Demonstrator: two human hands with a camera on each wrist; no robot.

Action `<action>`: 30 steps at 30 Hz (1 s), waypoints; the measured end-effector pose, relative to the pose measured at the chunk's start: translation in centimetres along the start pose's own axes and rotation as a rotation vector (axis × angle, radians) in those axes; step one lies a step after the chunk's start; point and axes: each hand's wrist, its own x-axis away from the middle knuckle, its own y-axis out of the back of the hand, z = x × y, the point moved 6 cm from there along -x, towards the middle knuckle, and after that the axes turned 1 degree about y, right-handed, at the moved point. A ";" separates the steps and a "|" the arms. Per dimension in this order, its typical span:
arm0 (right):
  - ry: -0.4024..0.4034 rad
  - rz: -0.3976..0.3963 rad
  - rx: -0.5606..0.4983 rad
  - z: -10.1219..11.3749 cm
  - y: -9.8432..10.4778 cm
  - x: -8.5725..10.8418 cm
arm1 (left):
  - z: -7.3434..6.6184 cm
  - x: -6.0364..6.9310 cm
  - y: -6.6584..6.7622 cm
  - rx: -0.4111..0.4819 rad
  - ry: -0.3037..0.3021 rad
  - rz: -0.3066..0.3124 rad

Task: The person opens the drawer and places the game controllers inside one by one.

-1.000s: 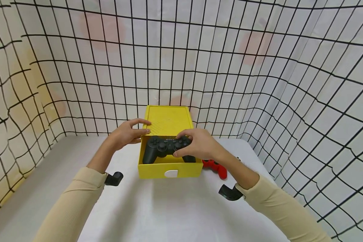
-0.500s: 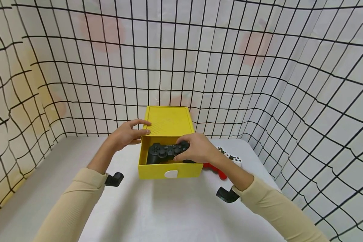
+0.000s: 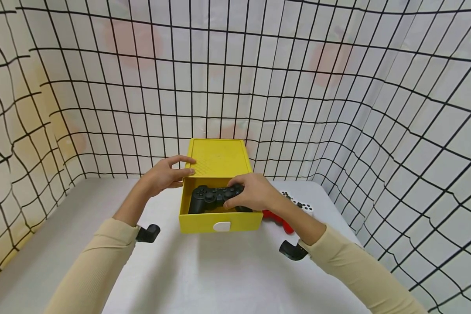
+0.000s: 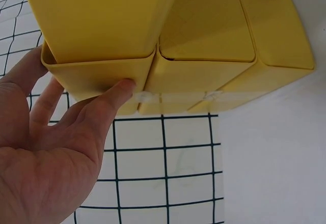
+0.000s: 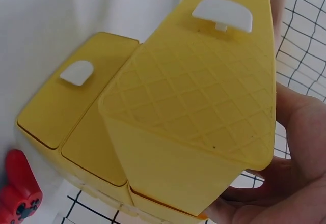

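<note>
A yellow drawer cabinet [image 3: 221, 155] stands at mid-table. Its top drawer [image 3: 200, 223], with a white handle, is pulled out towards me. Inside lies a black game controller [image 3: 198, 201], its right part covered by my right hand [image 3: 255, 192], whose thumb and fingers pinch it. My left hand [image 3: 161, 176] rests its fingertips on the cabinet's left side and top edge. The left wrist view has that hand [image 4: 61, 147] spread against the yellow side. In the right wrist view, the drawer [image 5: 188, 102] hides the controller, with the right hand [image 5: 285, 183] partly visible beside it.
Right of the cabinet lie a red controller [image 3: 274, 216] and a white controller [image 3: 304, 206], both partly behind my right arm. Two more drawers [image 5: 81, 89] sit below the pulled-out one. Black wire mesh [image 3: 220, 87] encloses the white table on the back and sides.
My right hand has lowered the black controller deeper into the drawer and shifted slightly left. The white controller has come into view from behind my right arm. My left hand has barely moved.
</note>
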 end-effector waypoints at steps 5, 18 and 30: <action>-0.020 0.026 0.005 -0.1 -0.1 -0.2 | -0.1 0.2 0.1 0.003 0.006 0.002; -0.019 0.062 0.067 0.0 -0.5 -0.2 | -0.1 0.1 0.0 0.000 0.009 -0.002; -0.020 0.047 0.082 0.1 -0.4 -0.2 | -0.2 0.1 0.0 -0.002 0.013 -0.005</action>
